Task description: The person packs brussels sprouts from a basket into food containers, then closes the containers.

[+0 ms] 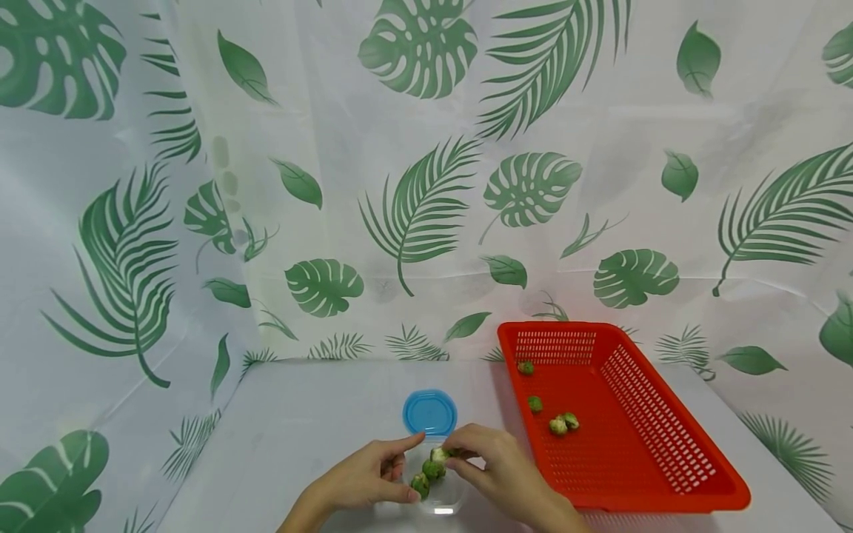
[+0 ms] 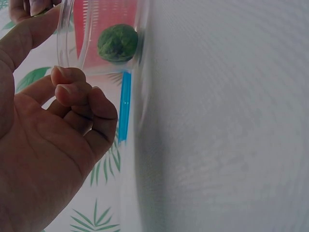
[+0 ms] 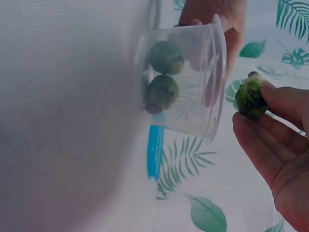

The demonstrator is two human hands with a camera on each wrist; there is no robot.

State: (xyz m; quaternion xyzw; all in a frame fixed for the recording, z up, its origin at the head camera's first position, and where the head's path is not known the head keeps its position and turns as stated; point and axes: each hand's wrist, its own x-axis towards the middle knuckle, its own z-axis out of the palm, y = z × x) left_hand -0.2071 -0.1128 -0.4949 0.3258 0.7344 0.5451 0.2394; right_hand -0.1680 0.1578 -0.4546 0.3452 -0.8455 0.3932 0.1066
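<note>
My right hand (image 1: 496,468) pinches a Brussels sprout (image 3: 251,98) between thumb and fingertips, above the open mouth of a clear plastic container (image 3: 188,113). Two green Brussels sprouts lie in the container, one sprout (image 3: 166,57) beside another sprout (image 3: 162,92). At the container's left side, my left hand (image 1: 363,475) holds it, with thumb and index finger spread around its rim. In the left wrist view, only one sprout (image 2: 118,43) shows through the container wall. Just behind the container lies its blue lid (image 1: 429,413), flat on the table.
To the right stands a red perforated basket (image 1: 616,437). Several sprouts are inside it, among them one sprout (image 1: 558,426) near the middle and another sprout (image 1: 526,368) at the far left. A leaf-patterned sheet (image 1: 400,296) hangs behind the white table (image 1: 300,400).
</note>
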